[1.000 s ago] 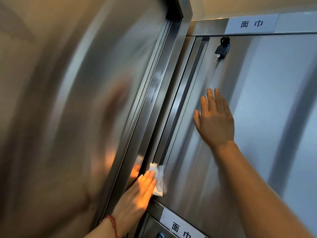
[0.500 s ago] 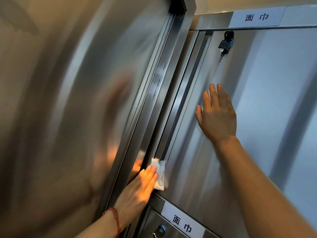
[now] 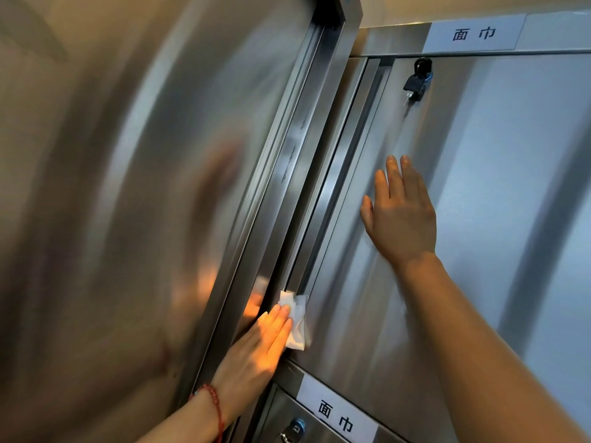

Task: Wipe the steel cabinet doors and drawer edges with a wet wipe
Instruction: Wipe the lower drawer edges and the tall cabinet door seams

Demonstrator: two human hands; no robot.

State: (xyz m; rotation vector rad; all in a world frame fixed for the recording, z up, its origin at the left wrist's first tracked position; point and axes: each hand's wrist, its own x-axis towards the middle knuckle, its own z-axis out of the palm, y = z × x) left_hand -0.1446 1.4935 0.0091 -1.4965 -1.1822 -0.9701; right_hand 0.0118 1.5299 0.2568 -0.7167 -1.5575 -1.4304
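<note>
Head view: left hand, fingers straight and together, presses a white wipe against the left edge of the steel door, low down near the bottom corner, beside the left cabinet frame. Right hand lies flat and spread on the door face, higher up, below the key. A label sits above the door, another label below it; red bracelet on left wrist.

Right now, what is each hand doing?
Left hand: open, straight fingers pressing the wipe on the door edge.
Right hand: open, flat on the door.
</note>
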